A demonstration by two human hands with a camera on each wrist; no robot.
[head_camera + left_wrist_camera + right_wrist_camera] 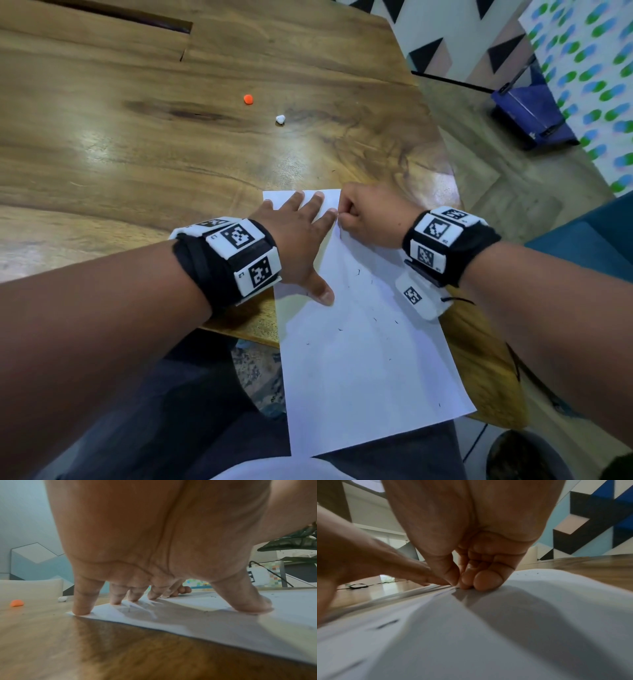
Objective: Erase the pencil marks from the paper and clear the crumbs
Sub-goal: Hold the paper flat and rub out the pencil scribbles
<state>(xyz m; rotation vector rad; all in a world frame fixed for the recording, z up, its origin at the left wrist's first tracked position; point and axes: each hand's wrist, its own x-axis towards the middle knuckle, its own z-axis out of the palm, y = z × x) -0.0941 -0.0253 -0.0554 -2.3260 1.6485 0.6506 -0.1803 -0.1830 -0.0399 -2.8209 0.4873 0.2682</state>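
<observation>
The wooden table [144, 144] carries a white sheet of paper [363, 370] at its near right corner, and the sheet's near end overhangs the table's near edge toward the person's lap. The paper is thin, light and limp, likely to slide or buckle under rubbing, so it needs pinning flat close to the spot being worked.

The left hand [294, 236] does this: fingers straight and spread, tips and thumb pressed on the sheet's far left corner, holding nothing. The right hand [370, 219] is curled tight at the sheet's far edge, thumb and fingertips [488, 580] pinched together against the paper; probably on a small eraser, though nothing between them is visible.

Dark crumbs [356, 274] lie scattered over the middle of the sheet, light enough to brush off. Well apart, toward the table's middle, lie a white lump [280, 119] and an orange lump [248, 99].
</observation>
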